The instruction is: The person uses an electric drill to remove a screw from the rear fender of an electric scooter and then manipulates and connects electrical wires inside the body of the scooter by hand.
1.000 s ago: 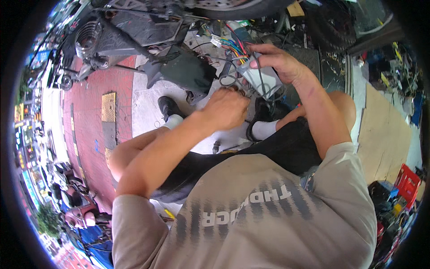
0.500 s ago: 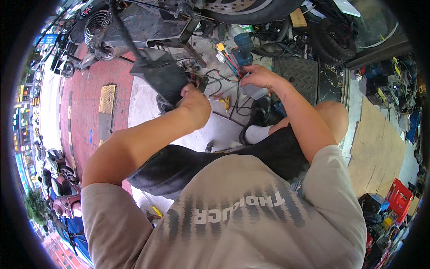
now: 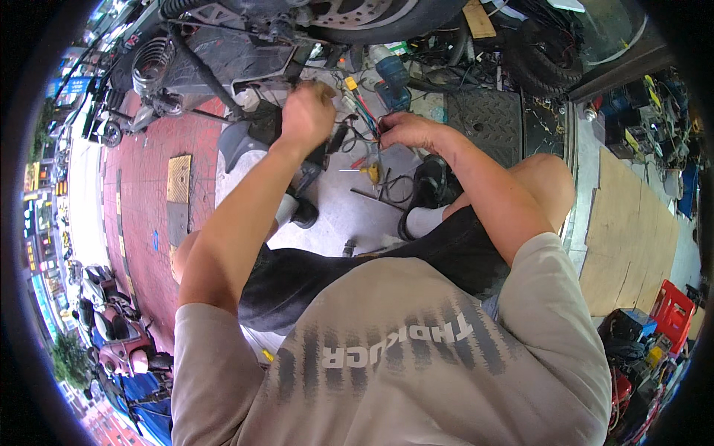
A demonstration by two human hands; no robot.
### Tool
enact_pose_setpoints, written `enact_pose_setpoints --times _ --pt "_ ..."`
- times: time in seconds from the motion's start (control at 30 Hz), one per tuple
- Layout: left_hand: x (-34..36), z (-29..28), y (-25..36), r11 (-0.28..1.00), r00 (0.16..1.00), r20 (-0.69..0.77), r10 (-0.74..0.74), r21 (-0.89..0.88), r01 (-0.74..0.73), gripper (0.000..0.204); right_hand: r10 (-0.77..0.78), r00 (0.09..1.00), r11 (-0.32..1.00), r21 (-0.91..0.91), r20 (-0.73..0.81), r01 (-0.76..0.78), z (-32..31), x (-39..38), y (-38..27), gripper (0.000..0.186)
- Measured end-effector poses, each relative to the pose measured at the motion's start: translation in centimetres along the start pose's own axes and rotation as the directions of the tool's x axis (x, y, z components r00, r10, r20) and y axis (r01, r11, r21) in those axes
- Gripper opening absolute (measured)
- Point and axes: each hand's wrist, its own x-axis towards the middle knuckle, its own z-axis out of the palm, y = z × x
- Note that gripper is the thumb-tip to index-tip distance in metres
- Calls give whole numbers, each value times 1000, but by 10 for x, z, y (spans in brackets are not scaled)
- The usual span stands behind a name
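Observation:
My right hand (image 3: 407,132) pinches a bundle of thin coloured wires (image 3: 364,110); a yellow connector (image 3: 350,83) tops one of them. My left hand (image 3: 309,113) is raised beside the scooter's dark frame (image 3: 256,61), its fingers curled round something I cannot make out. Below and beside its wrist lies a dark panel (image 3: 264,121), partly covered by the forearm. A thick black cable (image 3: 201,65) runs down from the scooter towards that panel. Past my right fingers stands a blue cordless drill (image 3: 391,78). On the floor between my feet lies a yellow-handled screwdriver (image 3: 370,175).
The scooter wheel (image 3: 364,18) looms at the far edge. Right of the drill lie a black textured mat (image 3: 483,126) and a loose tyre (image 3: 547,63). Red paving (image 3: 141,201) borders the left. A plywood board (image 3: 628,230) and a red plastic stool (image 3: 673,316) are at the right.
My left hand has moved farther away and let the dark panel drop lower. My right hand has shifted slightly left; the grey box under it no longer shows.

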Motion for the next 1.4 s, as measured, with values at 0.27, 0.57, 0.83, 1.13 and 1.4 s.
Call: enact_pose_setpoints --times 0.27,0.57,0.83,1.13,1.4 --pt "34 -13 37 801 800 525 -291 591 -97 40 -56 998 997 46 20 55 -1 3 12 39" --pt "33 -24 28 810 702 597 -389 585 -48 63 54 996 995 77 76 -60 -6 -2 3 43" --pt "24 -14 9 702 740 581 -339 680 -212 37 -9 997 998 63 71 5 -5 1 7 50" --pt "9 -42 9 957 915 396 -80 286 -40 33 -22 991 981 192 128 -3 -10 -6 5 62" --pt "-12 -68 -9 932 877 475 -68 -284 226 30 49 998 997 61 -35 -47 -1 1 -6 55"
